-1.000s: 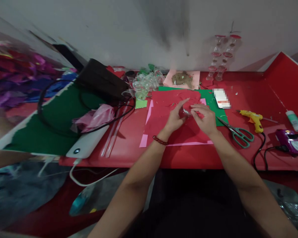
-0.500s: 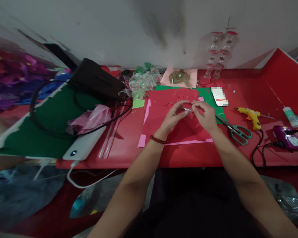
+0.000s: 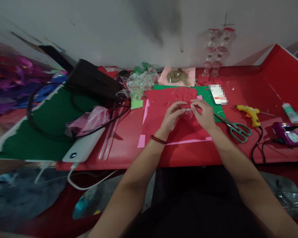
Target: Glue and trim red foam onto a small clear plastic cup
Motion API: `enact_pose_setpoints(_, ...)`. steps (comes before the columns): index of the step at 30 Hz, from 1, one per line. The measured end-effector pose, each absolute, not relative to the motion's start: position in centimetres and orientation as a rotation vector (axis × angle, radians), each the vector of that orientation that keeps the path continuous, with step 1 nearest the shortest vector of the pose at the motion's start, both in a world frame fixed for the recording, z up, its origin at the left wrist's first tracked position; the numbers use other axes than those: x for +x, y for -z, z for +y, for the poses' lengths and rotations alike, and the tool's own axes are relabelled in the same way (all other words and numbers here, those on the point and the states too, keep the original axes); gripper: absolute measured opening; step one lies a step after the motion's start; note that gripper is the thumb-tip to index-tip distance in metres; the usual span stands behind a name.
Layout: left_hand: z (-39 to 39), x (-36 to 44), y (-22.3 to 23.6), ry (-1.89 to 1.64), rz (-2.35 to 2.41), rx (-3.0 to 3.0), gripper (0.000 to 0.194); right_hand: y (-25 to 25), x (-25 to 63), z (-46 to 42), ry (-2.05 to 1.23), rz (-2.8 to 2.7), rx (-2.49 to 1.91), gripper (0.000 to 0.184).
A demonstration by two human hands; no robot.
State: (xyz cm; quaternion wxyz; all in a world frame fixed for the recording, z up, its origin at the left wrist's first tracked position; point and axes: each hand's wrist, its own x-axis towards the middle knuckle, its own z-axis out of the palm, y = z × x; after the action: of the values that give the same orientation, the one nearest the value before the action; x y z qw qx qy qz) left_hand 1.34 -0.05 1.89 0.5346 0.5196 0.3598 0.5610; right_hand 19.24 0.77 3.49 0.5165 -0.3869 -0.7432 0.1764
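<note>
Close together over the red sheets, my left hand point(image 3: 171, 117) and my right hand point(image 3: 204, 115) are both closed at the fingertips. Between them is a small clear rounded plastic piece point(image 3: 188, 115), pinched near its top by both; the exact finger contact is hard to make out. Under the hands lie red sheets point(image 3: 159, 125) with small scraps on them, over pink and green sheets. Grey-handled scissors point(image 3: 239, 132) lie just right of my right hand, blades pointing toward the green sheet point(image 3: 221, 112).
A yellow glue gun point(image 3: 249, 113), a purple power adapter point(image 3: 286, 134) and a white-green bottle point(image 3: 291, 113) are on the right. A phone point(image 3: 217, 94) lies behind. At left are clear plastic pieces point(image 3: 142, 81), glue sticks point(image 3: 111, 137), a white power bank point(image 3: 83, 145) and a black cable.
The clear plastic piece has turned between my fingers, so its rounded body now shows below them. My hands stay in nearly the same place; the view has shifted slightly.
</note>
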Motion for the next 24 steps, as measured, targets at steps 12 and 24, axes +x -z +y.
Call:
enact_pose_setpoints(12,0.0,1.7,-1.3,-1.296,0.795,1.118,0.030,-2.7,19.3,1.1,-0.463,-1.809,-0.972,0.036)
enact_pose_setpoints(24,0.0,2.5,-1.1,-1.459,0.961,1.204,0.030,-2.2,18.1,0.2,-0.146,-1.934,-1.003,0.018)
